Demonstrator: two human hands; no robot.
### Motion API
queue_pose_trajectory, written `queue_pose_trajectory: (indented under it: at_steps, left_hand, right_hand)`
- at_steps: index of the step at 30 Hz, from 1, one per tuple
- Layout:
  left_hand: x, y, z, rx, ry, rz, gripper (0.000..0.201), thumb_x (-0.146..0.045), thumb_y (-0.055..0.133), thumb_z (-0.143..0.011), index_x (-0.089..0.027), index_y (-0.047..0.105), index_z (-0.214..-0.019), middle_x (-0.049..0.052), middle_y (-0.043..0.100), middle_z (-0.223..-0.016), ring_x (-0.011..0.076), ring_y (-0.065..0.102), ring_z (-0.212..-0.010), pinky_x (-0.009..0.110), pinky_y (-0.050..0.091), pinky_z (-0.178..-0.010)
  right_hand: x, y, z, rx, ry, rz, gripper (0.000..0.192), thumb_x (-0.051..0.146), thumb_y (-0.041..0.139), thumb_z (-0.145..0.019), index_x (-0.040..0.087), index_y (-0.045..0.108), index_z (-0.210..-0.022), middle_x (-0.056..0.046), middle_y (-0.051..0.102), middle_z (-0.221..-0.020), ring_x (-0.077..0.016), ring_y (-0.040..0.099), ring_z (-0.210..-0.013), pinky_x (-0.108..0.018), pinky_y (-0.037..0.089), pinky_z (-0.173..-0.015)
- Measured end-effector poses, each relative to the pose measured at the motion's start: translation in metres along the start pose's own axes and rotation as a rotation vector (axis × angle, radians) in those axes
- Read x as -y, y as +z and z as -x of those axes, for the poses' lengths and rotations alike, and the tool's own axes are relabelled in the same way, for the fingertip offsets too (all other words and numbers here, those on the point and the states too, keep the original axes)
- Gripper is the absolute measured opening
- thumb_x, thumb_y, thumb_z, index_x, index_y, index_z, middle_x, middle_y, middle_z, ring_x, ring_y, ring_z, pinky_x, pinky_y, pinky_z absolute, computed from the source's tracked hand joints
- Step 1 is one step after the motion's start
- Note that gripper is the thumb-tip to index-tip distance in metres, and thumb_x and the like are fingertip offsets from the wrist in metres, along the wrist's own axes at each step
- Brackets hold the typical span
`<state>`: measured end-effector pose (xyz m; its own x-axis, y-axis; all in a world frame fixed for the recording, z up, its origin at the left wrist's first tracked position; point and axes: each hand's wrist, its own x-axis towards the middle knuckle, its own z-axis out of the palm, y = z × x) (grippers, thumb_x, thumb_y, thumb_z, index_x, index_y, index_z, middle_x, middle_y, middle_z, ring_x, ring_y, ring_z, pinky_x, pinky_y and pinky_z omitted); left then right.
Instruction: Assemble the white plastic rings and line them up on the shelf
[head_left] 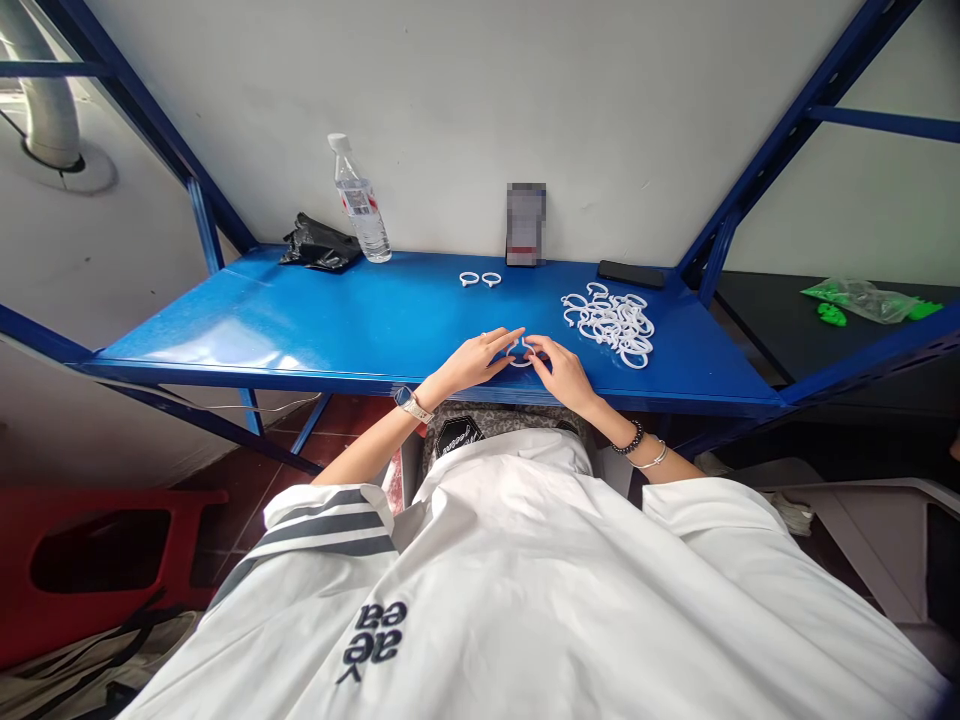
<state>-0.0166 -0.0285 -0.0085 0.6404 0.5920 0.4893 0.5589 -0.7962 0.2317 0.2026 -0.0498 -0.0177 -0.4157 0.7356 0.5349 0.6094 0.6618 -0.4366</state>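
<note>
Between my two hands, near the table's front edge, is a white plastic curtain ring [520,364] with a gap at its top. My left hand [472,362] grips its left side, fingers stretched forward and thumb below. On the other side, my right hand [564,374] pinches the ring with thumb and fingertips. To the right lies a tangled pile of similar white rings [611,322], many with open ends. Farther back, two rings that look closed, a left one [469,279] and a right one [491,280], rest side by side.
The blue table [337,320] backs onto a pale wall. On it stand a water bottle [361,210] beside a black plastic bag [319,245], and a blurred upright box-like object [526,225]. A dark phone [631,275] lies behind the pile. Blue frame posts [720,245] flank the table.
</note>
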Motion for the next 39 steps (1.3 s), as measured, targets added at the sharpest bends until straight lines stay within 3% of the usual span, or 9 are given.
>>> queue_pose_trajectory:
  at_steps: [3, 7, 14, 18, 21, 26, 31, 35, 39]
  left_hand:
    - [0.002, 0.0, -0.001, -0.028, -0.004, 0.055, 0.045, -0.037, 0.038, -0.104, -0.015, 0.047, -0.143, 0.013, 0.066, -0.108, 0.0188, 0.067, -0.089, 0.027, 0.051, -0.074]
    - [0.003, -0.002, -0.004, -0.047, 0.005, 0.159, 0.044, -0.045, 0.038, -0.103, -0.013, 0.068, -0.108, 0.014, 0.067, -0.103, 0.0183, 0.065, -0.083, 0.028, 0.05, -0.071]
    - [-0.004, -0.013, -0.006, 0.001, -0.165, 0.649, 0.052, -0.061, 0.054, -0.092, -0.012, 0.07, -0.094, 0.012, 0.071, -0.096, 0.0163, 0.065, -0.079, 0.026, 0.052, -0.07]
    - [-0.009, -0.015, -0.003, 0.123, -0.297, 0.944, 0.054, -0.063, 0.061, -0.086, -0.01, 0.068, -0.091, 0.01, 0.072, -0.086, 0.0102, 0.058, -0.059, 0.025, 0.048, -0.061]
    - [-0.011, -0.014, -0.002, 0.144, -0.336, 1.059, 0.051, -0.061, 0.064, -0.085, -0.01, 0.065, -0.086, 0.007, 0.07, -0.075, 0.0069, 0.051, -0.049, 0.023, 0.043, -0.054]
    - [-0.011, -0.012, -0.004, 0.133, -0.348, 1.124, 0.049, -0.061, 0.065, -0.084, -0.012, 0.063, -0.078, 0.001, 0.061, -0.064, 0.0097, 0.055, -0.055, 0.024, 0.046, -0.059]
    - [-0.012, -0.012, -0.006, 0.153, -0.353, 1.065, 0.052, -0.062, 0.067, -0.081, -0.011, 0.062, -0.073, 0.002, 0.061, -0.067, 0.0099, 0.056, -0.061, 0.025, 0.046, -0.064]
    - [-0.01, -0.007, -0.006, 0.116, -0.366, 1.051, 0.05, -0.061, 0.07, -0.08, -0.011, 0.063, -0.086, 0.003, 0.064, -0.076, 0.0097, 0.057, -0.065, 0.025, 0.047, -0.065]
    - [-0.008, -0.003, -0.006, 0.04, -0.357, 1.126, 0.048, -0.056, 0.074, -0.078, -0.014, 0.053, -0.089, 0.003, 0.065, -0.08, 0.0094, 0.059, -0.067, 0.023, 0.049, -0.064]
  right_hand:
    - [0.001, -0.001, 0.0, 0.011, -0.003, 0.015, 0.026, 0.027, 0.043, -0.101, 0.022, 0.06, -0.118, -0.011, 0.072, -0.102, -0.0259, 0.069, -0.093, -0.037, 0.055, -0.076]
    - [0.001, -0.002, -0.001, 0.026, 0.0, 0.01, 0.03, 0.034, 0.04, -0.102, 0.021, 0.064, -0.114, -0.011, 0.072, -0.101, -0.0263, 0.067, -0.093, -0.038, 0.054, -0.077]
    - [0.003, -0.008, -0.006, 0.086, 0.016, -0.194, 0.035, 0.045, 0.044, -0.101, 0.021, 0.07, -0.097, -0.01, 0.072, -0.098, -0.0236, 0.065, -0.091, -0.035, 0.052, -0.078]
    - [0.001, -0.013, -0.009, 0.173, 0.112, -0.445, 0.037, 0.052, 0.052, -0.095, 0.019, 0.07, -0.097, -0.008, 0.072, -0.097, -0.0179, 0.064, -0.072, -0.031, 0.052, -0.067]
    - [-0.003, -0.017, -0.011, 0.24, 0.156, -0.627, 0.039, 0.056, 0.059, -0.089, 0.019, 0.07, -0.094, -0.006, 0.073, -0.093, -0.015, 0.062, -0.065, -0.031, 0.052, -0.067]
    - [-0.005, -0.022, -0.013, 0.325, 0.213, -0.731, 0.043, 0.061, 0.059, -0.087, 0.019, 0.069, -0.088, -0.006, 0.073, -0.086, -0.0134, 0.058, -0.061, -0.028, 0.05, -0.062]
    - [-0.004, -0.021, -0.013, 0.343, 0.207, -0.706, 0.041, 0.059, 0.061, -0.087, 0.019, 0.067, -0.082, -0.004, 0.07, -0.08, -0.0123, 0.056, -0.061, -0.027, 0.048, -0.061]
    - [-0.004, -0.018, -0.014, 0.288, 0.247, -0.677, 0.041, 0.06, 0.064, -0.083, 0.019, 0.066, -0.083, -0.003, 0.067, -0.078, -0.012, 0.056, -0.061, -0.025, 0.045, -0.055]
    - [-0.005, -0.013, -0.014, 0.2, 0.334, -0.728, 0.045, 0.064, 0.068, -0.078, 0.02, 0.059, -0.082, 0.001, 0.061, -0.069, -0.0095, 0.052, -0.053, -0.022, 0.04, -0.048]
